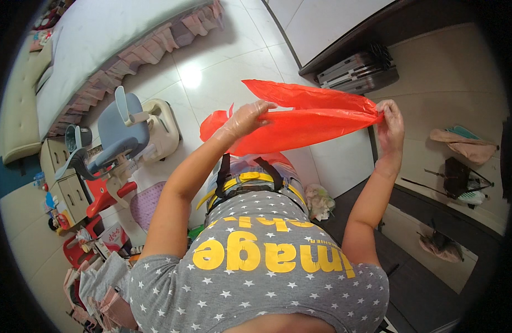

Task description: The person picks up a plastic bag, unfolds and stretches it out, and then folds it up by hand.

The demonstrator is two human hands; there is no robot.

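Note:
A red plastic bag [297, 129] is stretched sideways in front of my body, above the tiled floor. Its right end is gathered to a narrow bunch, and my right hand [390, 125] pinches it there, raised with the forearm upright. My left hand [249, 118] reaches across the bag's left part, thumb and fingers close around an edge of the plastic. Left of that hand the bag hangs in a loose lobe, and an upper flap points up to the left. Both hands wear thin clear plastic gloves.
A blue swivel chair [125, 125] stands at the left, near a bed with a ruffled skirt [152, 48]. Drawers [68, 195] and piled clothes [104, 287] lie farther left. A silver suitcase [356, 73] is at the upper right. A filled plastic bag [319, 202] sits on the floor.

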